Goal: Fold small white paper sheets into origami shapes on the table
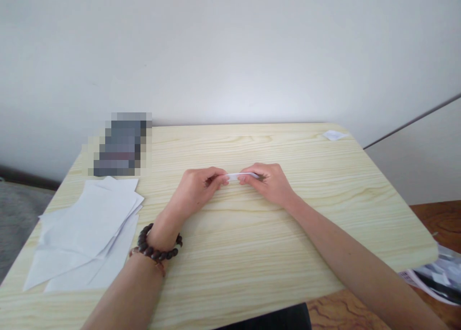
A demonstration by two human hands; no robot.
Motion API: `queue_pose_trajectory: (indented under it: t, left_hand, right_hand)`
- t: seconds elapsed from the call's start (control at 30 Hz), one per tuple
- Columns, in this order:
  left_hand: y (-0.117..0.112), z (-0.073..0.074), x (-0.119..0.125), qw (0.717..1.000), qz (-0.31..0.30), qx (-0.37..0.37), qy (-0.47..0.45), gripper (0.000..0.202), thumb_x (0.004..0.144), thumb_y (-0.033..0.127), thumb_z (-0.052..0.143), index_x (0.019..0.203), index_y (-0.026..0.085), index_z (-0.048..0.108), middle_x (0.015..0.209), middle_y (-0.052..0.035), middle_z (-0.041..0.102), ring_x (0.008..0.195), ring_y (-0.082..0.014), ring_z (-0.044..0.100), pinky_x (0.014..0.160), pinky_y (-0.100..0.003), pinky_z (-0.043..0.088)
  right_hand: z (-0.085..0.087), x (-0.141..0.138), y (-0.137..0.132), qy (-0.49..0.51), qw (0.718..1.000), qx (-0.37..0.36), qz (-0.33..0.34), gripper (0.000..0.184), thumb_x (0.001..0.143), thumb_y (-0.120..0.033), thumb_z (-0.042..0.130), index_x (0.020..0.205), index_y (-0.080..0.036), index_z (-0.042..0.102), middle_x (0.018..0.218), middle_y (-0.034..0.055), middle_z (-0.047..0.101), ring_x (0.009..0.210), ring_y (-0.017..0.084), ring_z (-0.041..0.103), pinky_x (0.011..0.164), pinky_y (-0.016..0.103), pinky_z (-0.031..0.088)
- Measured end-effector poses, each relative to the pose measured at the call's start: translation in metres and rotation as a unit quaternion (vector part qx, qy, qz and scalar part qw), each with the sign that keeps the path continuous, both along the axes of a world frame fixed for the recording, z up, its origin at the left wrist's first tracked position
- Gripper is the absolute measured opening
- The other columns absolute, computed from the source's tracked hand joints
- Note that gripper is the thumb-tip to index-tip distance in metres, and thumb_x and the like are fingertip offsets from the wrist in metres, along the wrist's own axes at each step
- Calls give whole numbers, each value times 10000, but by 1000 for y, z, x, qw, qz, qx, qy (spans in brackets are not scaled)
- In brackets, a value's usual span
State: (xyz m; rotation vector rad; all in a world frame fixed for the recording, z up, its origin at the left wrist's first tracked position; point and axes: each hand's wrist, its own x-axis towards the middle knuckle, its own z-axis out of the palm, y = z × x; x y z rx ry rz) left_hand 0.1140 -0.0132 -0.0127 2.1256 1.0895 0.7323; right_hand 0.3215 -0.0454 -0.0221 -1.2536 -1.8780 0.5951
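Observation:
A narrow folded strip of white paper [236,177] lies between both hands at the middle of the light wooden table [252,243]. My left hand [198,186] pinches its left end with curled fingers; a dark bead bracelet [156,246] circles that wrist. My right hand [270,181] pinches the right end, fingers closed over it. Most of the strip is hidden under the fingers.
A loose pile of white paper sheets [86,229] lies at the table's left front. A blurred dark object [120,145] sits at the back left. A small white paper piece [334,135] rests at the far right corner. Clutter [439,277] lies on the floor, right.

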Motion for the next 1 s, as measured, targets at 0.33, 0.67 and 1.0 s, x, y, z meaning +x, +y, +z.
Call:
queue_pose_trajectory:
  t: [0.33, 0.67, 1.0]
  left_hand:
    - [2, 6, 1, 999, 8, 27, 44, 247, 867, 340, 535, 753, 188, 692, 539, 51, 605, 460, -79, 478, 510, -197, 372]
    - [1, -6, -5, 997, -55, 53, 0, 339, 785, 374, 672, 1086, 226, 625, 764, 39, 641, 504, -63, 479, 548, -178, 433]
    - [2, -1, -6, 992, 4, 115, 47, 229, 867, 355, 558, 982, 197, 677, 795, -10, 666, 658, -119, 565, 665, -236, 461]
  right_hand:
    - [0, 3, 0, 68, 990, -119, 29, 267, 905, -360, 529, 1072, -204, 668, 754, 10, 748, 421, 70, 491, 438, 207, 321]
    - [-4, 4, 0, 101, 985, -133, 39, 217, 907, -403, 518, 972, -208, 586, 687, 2, 693, 610, 123, 636, 538, 215, 422]
    - [-3, 1, 0, 12, 999, 34, 28, 189, 895, -228, 529, 1057, -212, 626, 961, 44, 659, 741, 117, 579, 622, 241, 463]
